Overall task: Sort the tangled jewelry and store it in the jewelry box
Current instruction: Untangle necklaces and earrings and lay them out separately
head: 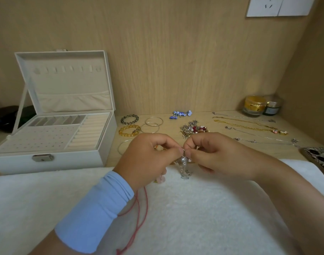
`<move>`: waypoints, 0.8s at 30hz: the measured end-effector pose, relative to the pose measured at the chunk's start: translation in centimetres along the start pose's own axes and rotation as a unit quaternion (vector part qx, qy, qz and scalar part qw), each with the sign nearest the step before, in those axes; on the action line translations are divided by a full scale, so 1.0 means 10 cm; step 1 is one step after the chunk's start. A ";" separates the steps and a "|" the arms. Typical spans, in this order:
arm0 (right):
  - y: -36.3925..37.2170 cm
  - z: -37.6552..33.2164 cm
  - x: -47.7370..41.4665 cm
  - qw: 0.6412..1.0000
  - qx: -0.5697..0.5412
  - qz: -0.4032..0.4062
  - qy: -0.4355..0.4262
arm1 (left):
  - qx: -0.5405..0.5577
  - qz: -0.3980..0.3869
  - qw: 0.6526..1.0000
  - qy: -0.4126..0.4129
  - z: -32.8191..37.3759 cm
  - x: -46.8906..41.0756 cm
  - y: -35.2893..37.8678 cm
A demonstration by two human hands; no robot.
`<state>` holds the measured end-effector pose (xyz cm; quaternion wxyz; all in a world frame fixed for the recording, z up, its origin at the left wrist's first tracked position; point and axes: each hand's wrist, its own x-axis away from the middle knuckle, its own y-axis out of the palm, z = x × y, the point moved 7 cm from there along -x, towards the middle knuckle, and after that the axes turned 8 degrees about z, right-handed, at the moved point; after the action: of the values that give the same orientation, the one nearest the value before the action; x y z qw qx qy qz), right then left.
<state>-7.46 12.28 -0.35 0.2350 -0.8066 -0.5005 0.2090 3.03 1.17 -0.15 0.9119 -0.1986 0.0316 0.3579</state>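
From my remote seat, both hands meet at the middle of the view. The left hand (148, 159) and right hand (218, 157) are close together, and the thumb and forefinger of each pinch the top of a small silver tangle (183, 163). It hangs down over the far edge of a white towel (194, 218). A red cord (143, 208) runs from under the left hand toward 6 o'clock across the towel. I can't tell whether that hand also holds it. A light blue wristband (95, 214) covers the left wrist.

At 9 o'clock from the hands, the white jewelry box (102, 144) stands on the wooden desk (222, 150) with its lid upright. I see no jewelry in its ring rolls or compartments.

Between 11 and 12 o'clock lie a dark bead bracelet (129, 119), an amber bead bracelet (129, 130) and two overlapping silver bangles (153, 124). A third bangle (123, 146) is partly hidden behind the left hand.

At 12 o'clock, a heap of tangled earrings (193, 130) sits just beyond the right hand's knuckles, with a blue beaded piece (180, 114) farther back by the wall.

At 2 o'clock, a gold chain necklace (249, 126) and several silver chains (264, 139) lie stretched out side by side. Two cosmetic jars (254, 105) stand in the corner beyond them.
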 end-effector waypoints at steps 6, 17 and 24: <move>0.04 0.01 0.02 1.000 -0.008 -0.021 0.015 | 0.034 -0.011 0.997 -0.075 -0.10 -0.01 0.04; 0.03 -0.02 0.00 0.999 -0.044 0.015 0.012 | 0.042 -0.038 0.991 -0.120 -0.13 0.02 0.11; -0.02 -0.05 -0.02 0.992 -0.124 0.005 0.014 | 0.000 -0.035 0.998 -0.061 -0.06 0.02 0.06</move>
<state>-7.35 12.12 0.22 0.1386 -0.8349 -0.5152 0.1351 2.83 1.44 -0.98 0.9240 -0.1776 -0.0310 0.3373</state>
